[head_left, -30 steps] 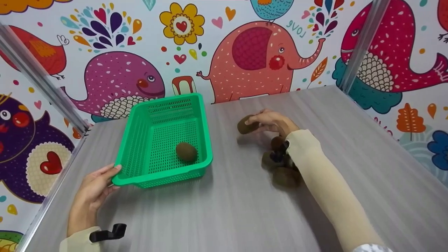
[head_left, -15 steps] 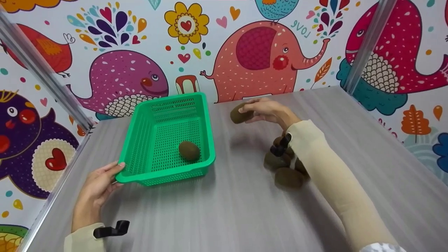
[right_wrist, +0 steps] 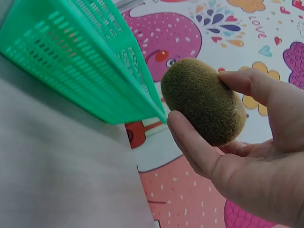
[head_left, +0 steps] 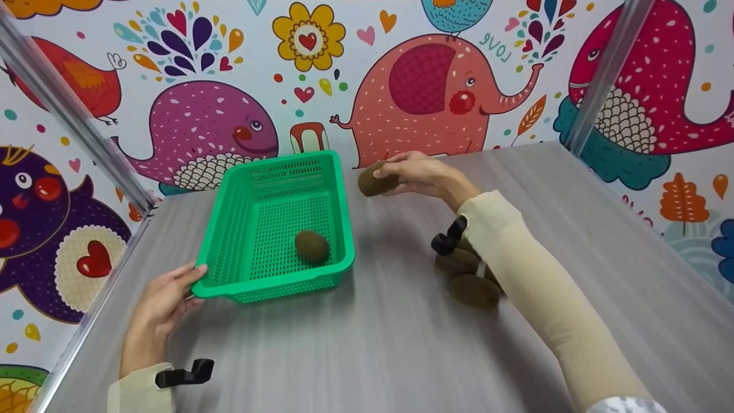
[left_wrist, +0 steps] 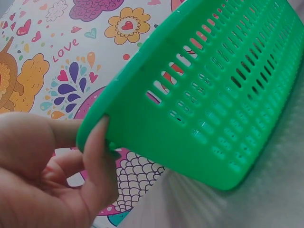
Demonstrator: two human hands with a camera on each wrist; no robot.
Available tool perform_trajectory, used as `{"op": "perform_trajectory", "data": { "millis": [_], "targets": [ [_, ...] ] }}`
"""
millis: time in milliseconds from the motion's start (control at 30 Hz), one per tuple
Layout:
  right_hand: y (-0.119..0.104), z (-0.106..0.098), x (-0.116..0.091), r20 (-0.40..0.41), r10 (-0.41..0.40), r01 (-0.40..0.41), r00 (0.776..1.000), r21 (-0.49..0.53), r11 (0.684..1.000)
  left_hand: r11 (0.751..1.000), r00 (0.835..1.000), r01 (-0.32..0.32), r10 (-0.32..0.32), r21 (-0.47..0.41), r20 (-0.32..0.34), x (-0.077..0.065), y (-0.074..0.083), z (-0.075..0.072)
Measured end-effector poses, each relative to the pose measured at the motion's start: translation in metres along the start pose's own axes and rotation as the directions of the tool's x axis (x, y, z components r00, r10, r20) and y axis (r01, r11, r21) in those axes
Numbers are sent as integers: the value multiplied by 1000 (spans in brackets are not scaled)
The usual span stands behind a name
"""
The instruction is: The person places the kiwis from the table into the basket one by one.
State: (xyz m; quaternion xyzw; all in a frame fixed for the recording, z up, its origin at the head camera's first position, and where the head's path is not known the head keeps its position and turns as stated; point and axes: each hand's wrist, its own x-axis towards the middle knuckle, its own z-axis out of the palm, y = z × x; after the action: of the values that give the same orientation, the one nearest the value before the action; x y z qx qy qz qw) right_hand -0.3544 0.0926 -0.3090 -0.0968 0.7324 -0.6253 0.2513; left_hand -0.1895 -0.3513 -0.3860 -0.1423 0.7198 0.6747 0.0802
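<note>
My left hand (head_left: pixel 163 301) pinches the near left corner of a green plastic basket (head_left: pixel 275 288), thumb and fingers on its rim. One brown kiwi (head_left: pixel 312 246) lies inside, towards the near right corner. Held between the thumb and fingers of my right hand (head_left: pixel 421 175) is another kiwi (right_wrist: pixel 204 102), raised above the table just right of the basket's far right side. Its fuzzy skin shows plainly in the right wrist view. Several more kiwis (head_left: pixel 473 291) sit in a cluster on the table, partly hidden under my right forearm.
The basket stands on a grey wood-grain table (head_left: pixel 373 344). A wall (head_left: pixel 367 86) printed with cartoon animals rises behind it, with metal posts (head_left: pixel 608 74) at the corners. Black brackets (head_left: pixel 186 376) stick out from both wrists.
My right hand has carried its kiwi up and left, away from the cluster and closer to the basket. The left hand keeps its grip on the rim. The whole view has shifted slightly.
</note>
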Motion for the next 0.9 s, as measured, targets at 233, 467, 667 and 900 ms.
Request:
{"op": "perform_trajectory", "data": {
  "millis": [233,467,667,900],
  "targets": [
    [-7,20,3,-29,-21,19,999,-50,999,1000,1000,5,-4,-31,23,2,0,0],
    [-13,41,10,16,-32,32,999,-17,999,999,1000,5,-5,-43,13,1,0,0],
    [-15,59,14,69,-33,31,997,29,999,1000,1000,-7,8,-24,14,0,-1,0],
    [-15,77,17,87,-10,14,996,-45,999,1000,1000,-3,3,-10,13,1,-2,0]
  ]
}}
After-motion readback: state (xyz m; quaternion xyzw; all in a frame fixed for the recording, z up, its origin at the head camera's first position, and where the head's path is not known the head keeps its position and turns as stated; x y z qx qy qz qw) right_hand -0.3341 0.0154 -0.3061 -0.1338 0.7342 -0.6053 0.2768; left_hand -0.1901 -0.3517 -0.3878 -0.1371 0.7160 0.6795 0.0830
